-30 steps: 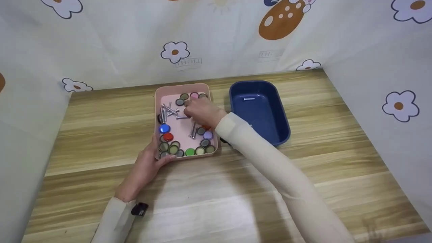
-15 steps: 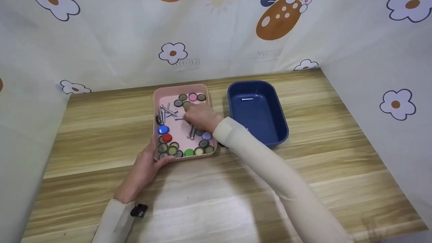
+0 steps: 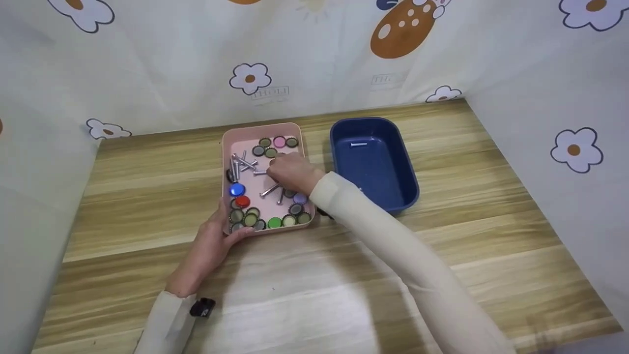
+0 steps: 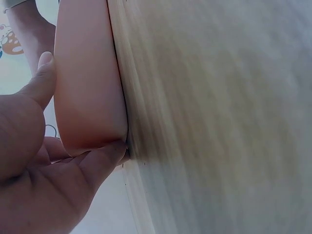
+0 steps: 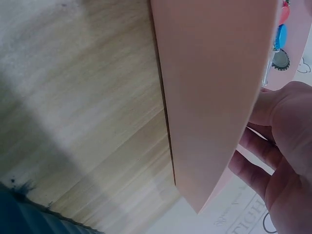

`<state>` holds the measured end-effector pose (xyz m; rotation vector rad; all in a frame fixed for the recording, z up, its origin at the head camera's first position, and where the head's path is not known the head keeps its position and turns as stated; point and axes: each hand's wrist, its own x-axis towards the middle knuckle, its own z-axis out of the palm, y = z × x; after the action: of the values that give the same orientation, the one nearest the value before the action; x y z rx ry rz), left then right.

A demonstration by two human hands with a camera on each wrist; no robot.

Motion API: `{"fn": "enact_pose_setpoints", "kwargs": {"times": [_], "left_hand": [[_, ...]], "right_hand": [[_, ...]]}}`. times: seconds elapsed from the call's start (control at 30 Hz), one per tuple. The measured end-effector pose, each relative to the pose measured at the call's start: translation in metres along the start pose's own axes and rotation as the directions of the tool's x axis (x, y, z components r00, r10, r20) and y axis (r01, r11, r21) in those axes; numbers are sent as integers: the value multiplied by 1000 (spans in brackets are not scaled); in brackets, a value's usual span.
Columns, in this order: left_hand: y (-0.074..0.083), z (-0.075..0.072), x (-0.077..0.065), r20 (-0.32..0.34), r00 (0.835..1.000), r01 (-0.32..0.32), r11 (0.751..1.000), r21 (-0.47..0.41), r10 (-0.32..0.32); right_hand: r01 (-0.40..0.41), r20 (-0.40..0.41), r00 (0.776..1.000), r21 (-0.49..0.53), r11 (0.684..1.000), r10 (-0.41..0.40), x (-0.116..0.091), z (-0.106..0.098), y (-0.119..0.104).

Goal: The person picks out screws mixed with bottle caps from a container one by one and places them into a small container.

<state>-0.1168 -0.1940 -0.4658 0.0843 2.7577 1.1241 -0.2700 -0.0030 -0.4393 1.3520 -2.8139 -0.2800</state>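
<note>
My left hand [image 3: 211, 243] grips the near left corner of a shallow pink tray [image 3: 271, 129], its thumb along the near rim. In the left wrist view the hand's digits [image 4: 100, 163] bracket that corner. My right hand [image 3: 295, 172] reaches down inside the tray, its fingertips hidden under it in the head view and behind the tray wall in the right wrist view; I cannot tell whether they hold a screw. A tilted silver screw [image 3: 269, 191] runs up to those fingers. Several more screws [image 3: 237, 169] lie at the tray's left. Bottle caps, including a blue cap [image 3: 237, 190] and a green cap [image 3: 274, 223], line the edges.
A deep navy bin [image 3: 415, 189] stands right of the tray, under my right forearm; a screw [image 3: 358, 144] lies inside it. Both stand on a wood-grain table [image 3: 147, 196]. Behind rises a patterned cloth backdrop [image 3: 314, 73], continuing along both sides.
My right hand has drawn slightly nearer within the tray. Below it, one of two screws lying side by side has swung out to the left. The left hand keeps its grip.
</note>
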Motion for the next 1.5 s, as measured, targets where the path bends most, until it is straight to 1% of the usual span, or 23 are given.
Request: {"fn": "enact_pose_setpoints", "kwargs": {"times": [0.17,0.3,0.4,0.57,0.67,0.9,1.13,1.27,1.4,1.5], "left_hand": [[1,0,1,9,1000,14,1000,-13,-14],[1,-1,1,10,1000,9,1000,-24,-8],[1,-1,1,13,1000,11,999,-31,-11],[0,-1,0,15,1000,18,999,-28,-17],[0,-2,-1,8,1000,9,1000,-30,-8],[1,-1,0,4,1000,12,1000,-18,-12],[0,-1,-1,-9,1000,-8,1000,-24,8],[1,-1,0,-8,1000,-4,1000,-21,4],[1,-1,1,-7,1000,-7,1000,-21,6],[1,-1,1,-3,1000,-11,1000,-22,11]], "right_hand": [[3,-4,1000,-22,1000,-3,0,0,0],[6,-21,1000,-27,1000,-7,-1,-3,1],[9,-15,1000,-25,1000,-9,-1,-6,2],[8,39,999,4,1000,-8,-1,-16,3],[13,70,997,-11,1000,-12,-1,-23,3],[53,84,995,-53,997,-49,-6,-34,9],[67,120,991,-5,998,-66,-15,-46,24],[59,133,989,51,997,-66,-21,-55,32],[42,134,989,105,994,-56,-26,-63,40],[40,109,993,124,992,-54,-31,-66,46]]}}
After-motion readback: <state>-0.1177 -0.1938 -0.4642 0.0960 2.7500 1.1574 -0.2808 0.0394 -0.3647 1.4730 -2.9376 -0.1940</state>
